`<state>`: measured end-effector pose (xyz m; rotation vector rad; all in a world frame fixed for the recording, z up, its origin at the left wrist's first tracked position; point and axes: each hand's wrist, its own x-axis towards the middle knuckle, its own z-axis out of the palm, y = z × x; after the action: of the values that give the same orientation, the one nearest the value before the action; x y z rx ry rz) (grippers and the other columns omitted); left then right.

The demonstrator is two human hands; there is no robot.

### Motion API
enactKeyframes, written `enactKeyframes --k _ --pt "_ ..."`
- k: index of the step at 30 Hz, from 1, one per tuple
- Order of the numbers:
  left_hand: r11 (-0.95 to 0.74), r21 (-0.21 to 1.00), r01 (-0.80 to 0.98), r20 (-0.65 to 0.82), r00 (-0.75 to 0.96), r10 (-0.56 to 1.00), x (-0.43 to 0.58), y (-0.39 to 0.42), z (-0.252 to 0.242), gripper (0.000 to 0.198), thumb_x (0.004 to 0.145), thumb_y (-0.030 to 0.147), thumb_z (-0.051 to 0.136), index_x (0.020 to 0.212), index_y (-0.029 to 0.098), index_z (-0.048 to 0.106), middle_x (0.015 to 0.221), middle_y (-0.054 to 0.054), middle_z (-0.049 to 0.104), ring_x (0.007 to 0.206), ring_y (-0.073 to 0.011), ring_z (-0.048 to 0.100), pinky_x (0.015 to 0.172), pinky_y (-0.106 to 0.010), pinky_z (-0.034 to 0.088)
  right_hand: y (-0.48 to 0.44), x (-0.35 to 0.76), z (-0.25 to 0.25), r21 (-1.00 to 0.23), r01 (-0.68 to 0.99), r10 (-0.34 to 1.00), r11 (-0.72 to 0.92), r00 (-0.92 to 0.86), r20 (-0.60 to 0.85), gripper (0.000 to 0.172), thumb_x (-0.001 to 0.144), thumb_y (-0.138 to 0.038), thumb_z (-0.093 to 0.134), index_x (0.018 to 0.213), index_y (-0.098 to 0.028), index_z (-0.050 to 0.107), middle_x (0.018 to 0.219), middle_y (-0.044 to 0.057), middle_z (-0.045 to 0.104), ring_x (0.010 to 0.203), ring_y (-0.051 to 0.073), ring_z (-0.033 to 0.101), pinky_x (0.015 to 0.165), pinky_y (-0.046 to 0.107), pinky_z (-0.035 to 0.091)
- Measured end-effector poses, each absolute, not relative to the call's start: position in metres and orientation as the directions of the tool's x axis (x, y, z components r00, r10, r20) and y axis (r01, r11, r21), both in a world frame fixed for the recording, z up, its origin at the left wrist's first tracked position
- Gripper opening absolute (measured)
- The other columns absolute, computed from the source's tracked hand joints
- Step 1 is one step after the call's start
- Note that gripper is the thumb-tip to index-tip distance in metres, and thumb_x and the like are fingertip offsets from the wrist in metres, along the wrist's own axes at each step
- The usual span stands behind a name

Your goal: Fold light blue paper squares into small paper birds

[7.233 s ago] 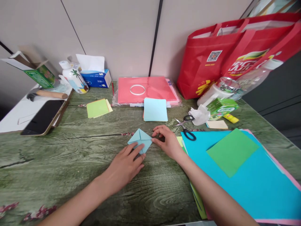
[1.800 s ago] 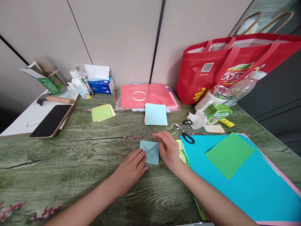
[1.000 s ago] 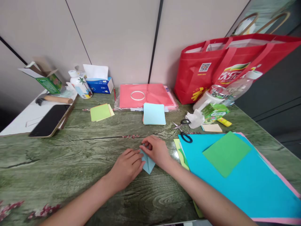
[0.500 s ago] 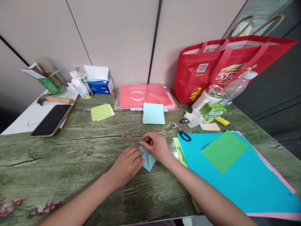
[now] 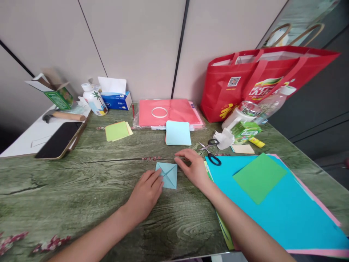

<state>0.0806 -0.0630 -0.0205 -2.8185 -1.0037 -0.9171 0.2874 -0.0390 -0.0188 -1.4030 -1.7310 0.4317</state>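
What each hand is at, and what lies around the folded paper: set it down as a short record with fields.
Left hand: fingers resting on the folded blue paper
Right hand: by the paper's far right corner, thumb and fingers apart; contact unclear
Paper shape: square, creases crossing
Beyond it: light blue stack
To its right: open scissors; green square on large blue sheet
To its left: phone, hammer

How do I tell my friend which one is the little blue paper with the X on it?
Find the red shopping bag at the back right, then go down and left past the open scissors. There, the left hand touches the folded blue paper. Unlike the pale blue paper stack behind it, its creases cross in an X.
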Motion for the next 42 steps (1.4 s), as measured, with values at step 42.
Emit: enactKeyframes --k 42 --pt "-0.714 0.094 0.694 0.39 0.634 0.668 0.061 -0.027 -0.02 0.023 0.088 0.028 0.053 0.104 0.014 0.06 0.102 -0.013 0.056 0.102 -0.0284 0.049 0.081 -0.044 0.051 -0.055 0.27 -0.023 -0.494 0.614 0.785 0.615 -0.422 0.454 0.035 0.081 -0.022 0.064 0.115 -0.021 0.054 0.112 0.012 0.059 0.104 0.025 0.056 0.086 0.043 0.051"
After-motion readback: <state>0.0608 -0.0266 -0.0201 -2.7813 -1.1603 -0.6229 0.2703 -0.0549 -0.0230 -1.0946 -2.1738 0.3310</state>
